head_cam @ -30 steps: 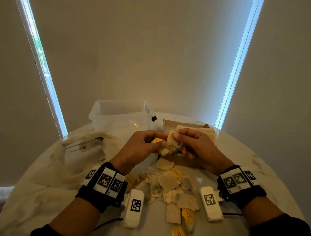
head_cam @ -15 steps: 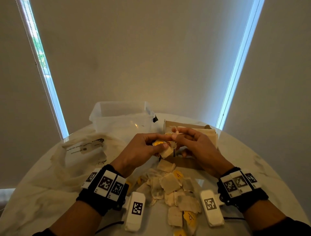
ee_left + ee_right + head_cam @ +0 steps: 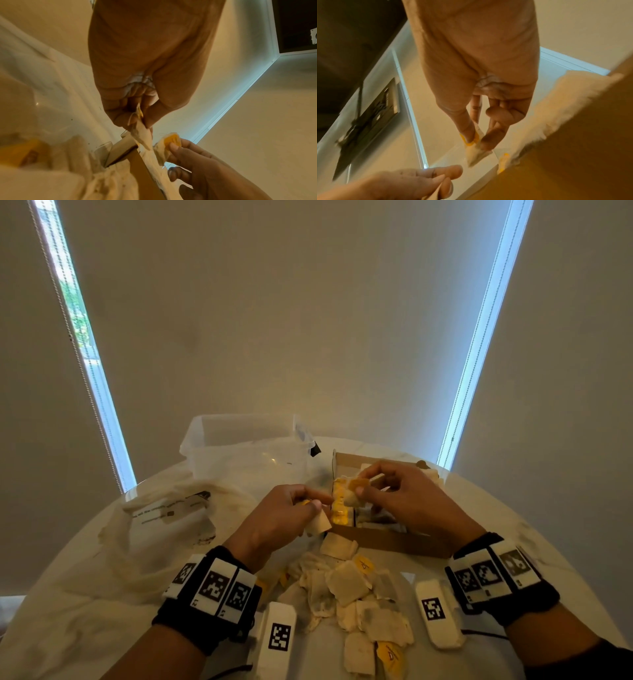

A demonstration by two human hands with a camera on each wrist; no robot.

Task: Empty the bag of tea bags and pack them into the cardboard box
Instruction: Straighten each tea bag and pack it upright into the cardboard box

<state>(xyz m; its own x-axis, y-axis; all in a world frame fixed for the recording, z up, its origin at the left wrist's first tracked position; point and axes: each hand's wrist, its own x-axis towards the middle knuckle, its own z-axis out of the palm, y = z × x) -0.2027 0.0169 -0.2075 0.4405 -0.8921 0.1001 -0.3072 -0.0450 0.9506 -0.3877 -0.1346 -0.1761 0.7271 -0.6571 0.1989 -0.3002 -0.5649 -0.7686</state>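
Observation:
My left hand [image 3: 308, 508] pinches a tea bag [image 3: 318, 523] [image 3: 141, 133] with a yellow tag, just left of the open cardboard box [image 3: 387, 539]. Over the box's left end my right hand [image 3: 363, 484] pinches another tea bag with a yellow tag [image 3: 354, 491] [image 3: 475, 150] between thumb and fingers. Inside the box stand a row of packed tea bags [image 3: 339, 508], yellow tags up. A loose pile of tea bags [image 3: 349, 590] lies on the table in front of the box. The emptied bag [image 3: 161, 522], pale and crumpled, lies at the left.
A clear plastic tub [image 3: 246, 446] stands behind the bag, left of the box. Two white marker blocks [image 3: 277, 638] [image 3: 436, 614] lie near my wrists on the round white table [image 3: 513, 529]. Blinds and window strips stand behind the table.
The hands, which worked one bunch of tea bags together, have parted. My right hand carried one tea bag over the box; my left hand dropped slightly with another.

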